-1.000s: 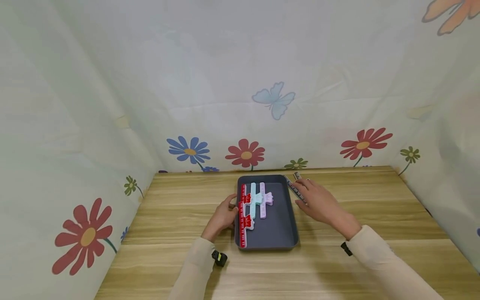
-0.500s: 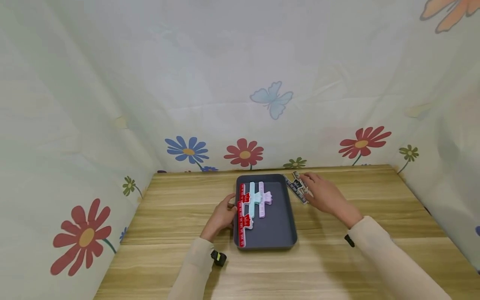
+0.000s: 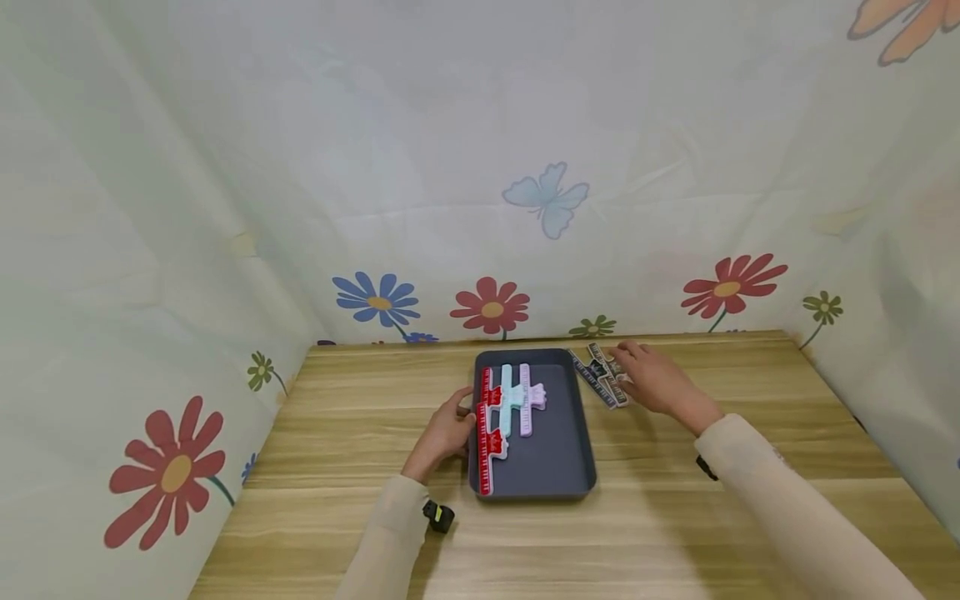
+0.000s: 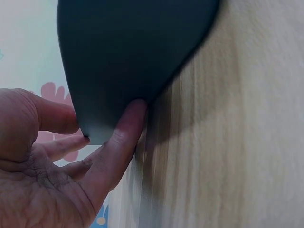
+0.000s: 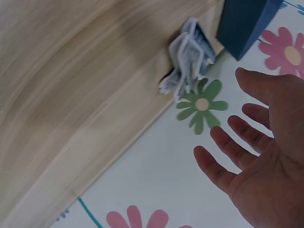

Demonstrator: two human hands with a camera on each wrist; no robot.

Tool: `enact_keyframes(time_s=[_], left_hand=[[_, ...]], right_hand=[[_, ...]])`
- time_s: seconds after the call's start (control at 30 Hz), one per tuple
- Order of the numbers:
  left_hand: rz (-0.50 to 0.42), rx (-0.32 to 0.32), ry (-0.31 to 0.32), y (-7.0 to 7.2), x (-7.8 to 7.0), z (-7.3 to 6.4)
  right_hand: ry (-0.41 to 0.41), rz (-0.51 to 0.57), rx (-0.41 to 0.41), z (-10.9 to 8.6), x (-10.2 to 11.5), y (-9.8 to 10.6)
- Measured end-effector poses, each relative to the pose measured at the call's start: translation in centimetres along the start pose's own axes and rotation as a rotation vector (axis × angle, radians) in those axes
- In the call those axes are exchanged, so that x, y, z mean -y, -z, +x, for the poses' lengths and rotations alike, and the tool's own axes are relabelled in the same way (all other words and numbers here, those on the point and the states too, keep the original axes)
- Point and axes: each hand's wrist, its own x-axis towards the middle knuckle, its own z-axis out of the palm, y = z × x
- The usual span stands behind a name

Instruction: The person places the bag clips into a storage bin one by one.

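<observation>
A dark grey rectangular tray [image 3: 551,475] holds several piano-key-patterned clips: two red clips [image 3: 484,450] overlapping along the left wall, a mint clip [image 3: 506,417] and a lilac clip [image 3: 526,417]. My left hand [image 3: 447,429] rests against the tray's left side; in the left wrist view its extended fingers touch the outer wall [image 4: 109,71]. Just beyond the tray's right wall, two black-and-white piano-key clips [image 3: 602,386] lie close together on the table. Beside them is my right hand [image 3: 660,383], fingers loosely spread and nothing held, apart from the clips [image 5: 190,59] in the right wrist view.
The wooden table [image 3: 360,392] ends at a white cloth backdrop [image 3: 420,167] printed with flowers and a butterfly. Similar cloth hangs on both sides. The tray's far edge is close to the table's back edge.
My right hand has moved right, off the black-and-white clips, so more of both now shows. The left hand and the tray stay in place.
</observation>
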Motion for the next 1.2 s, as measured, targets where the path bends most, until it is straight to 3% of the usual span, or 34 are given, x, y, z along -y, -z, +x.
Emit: enact_keyframes(time_s=[0.27,0.57,1.2], left_hand=[[-0.008,0.002,0.006,0.0,-0.1,0.0],[0.001,0.008,0.016,-0.1,-0.1,0.1],[0.0,0.007,0.009,0.1,0.0,0.2]], right_hand=[[0.018,-0.031,0.044,0.5,-1.1,-0.7],[-0.034,-0.019,0.145,1.2,-2.5,-1.7],[-0.065,-0.088,0.28,3.0,-2.7,-3.6]])
